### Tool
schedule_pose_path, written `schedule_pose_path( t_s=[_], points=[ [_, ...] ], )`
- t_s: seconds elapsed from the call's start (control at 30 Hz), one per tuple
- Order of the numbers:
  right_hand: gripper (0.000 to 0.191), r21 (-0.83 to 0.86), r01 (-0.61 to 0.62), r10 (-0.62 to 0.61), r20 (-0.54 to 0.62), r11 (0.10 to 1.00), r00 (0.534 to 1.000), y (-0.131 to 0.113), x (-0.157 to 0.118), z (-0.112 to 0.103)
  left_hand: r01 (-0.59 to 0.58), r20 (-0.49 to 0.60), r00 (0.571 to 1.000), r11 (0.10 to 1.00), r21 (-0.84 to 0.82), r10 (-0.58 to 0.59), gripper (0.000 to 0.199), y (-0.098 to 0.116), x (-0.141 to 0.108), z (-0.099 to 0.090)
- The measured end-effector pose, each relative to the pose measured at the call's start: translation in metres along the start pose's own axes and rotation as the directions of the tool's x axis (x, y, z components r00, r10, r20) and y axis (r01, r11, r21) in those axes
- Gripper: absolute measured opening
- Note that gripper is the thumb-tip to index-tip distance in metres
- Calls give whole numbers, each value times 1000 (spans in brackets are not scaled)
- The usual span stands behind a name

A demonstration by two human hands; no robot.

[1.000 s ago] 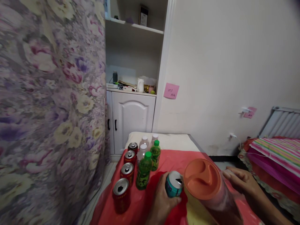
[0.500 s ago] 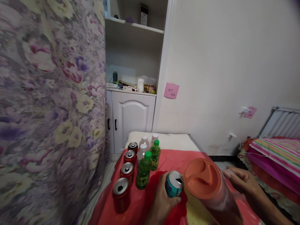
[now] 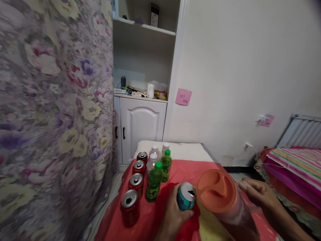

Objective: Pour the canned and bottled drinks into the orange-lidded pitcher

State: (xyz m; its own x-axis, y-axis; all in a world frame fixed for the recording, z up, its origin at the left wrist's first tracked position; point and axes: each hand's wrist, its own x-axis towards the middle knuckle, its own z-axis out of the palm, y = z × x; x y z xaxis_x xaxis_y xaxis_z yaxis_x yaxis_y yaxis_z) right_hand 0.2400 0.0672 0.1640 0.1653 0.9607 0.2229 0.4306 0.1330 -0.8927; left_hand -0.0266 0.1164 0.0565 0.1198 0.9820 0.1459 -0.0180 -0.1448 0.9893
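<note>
My left hand (image 3: 174, 212) is wrapped round a teal drink can (image 3: 186, 197), whose silver top has its drinking hole open. Just right of the can, nearly touching it, is a translucent pitcher (image 3: 240, 222) with an orange lid (image 3: 216, 191). My right hand (image 3: 259, 194) is at the pitcher's right side with its fingers loosely bent toward the lid's edge; I cannot tell whether they touch. To the left stand a row of red cans (image 3: 129, 207), two green-capped bottles (image 3: 154, 184) and several white-capped bottles (image 3: 152, 163), all upright.
A red cover (image 3: 185, 169) lies over the table, with a cream cloth (image 3: 183, 150) showing at the far end. A floral curtain (image 3: 55, 117) hangs close on the left. Behind are a white cabinet (image 3: 144, 124) and the wall. A bed with striped bedding (image 3: 298, 164) is at right.
</note>
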Motion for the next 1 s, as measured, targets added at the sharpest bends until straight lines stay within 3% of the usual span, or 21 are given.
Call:
schedule_pose_path(
  t_s=[0.77, 0.87, 1.0],
  points=[
    [59, -6, -9, 10, 19, 1000, 1000, 16, 5, -1, 17, 17, 1000, 1000, 16, -17, 75, 9, -3, -2],
    [59, -33, -20, 23, 87, 999, 996, 26, 10, -4, 65, 29, 997, 996, 60, -67, 79, 1, 3, -5],
    [60, -41, -10, 14, 100, 999, 995, 35, 13, -5, 6, 51, 999, 996, 90, -11, 86, -27, 18, -7]
  ],
)
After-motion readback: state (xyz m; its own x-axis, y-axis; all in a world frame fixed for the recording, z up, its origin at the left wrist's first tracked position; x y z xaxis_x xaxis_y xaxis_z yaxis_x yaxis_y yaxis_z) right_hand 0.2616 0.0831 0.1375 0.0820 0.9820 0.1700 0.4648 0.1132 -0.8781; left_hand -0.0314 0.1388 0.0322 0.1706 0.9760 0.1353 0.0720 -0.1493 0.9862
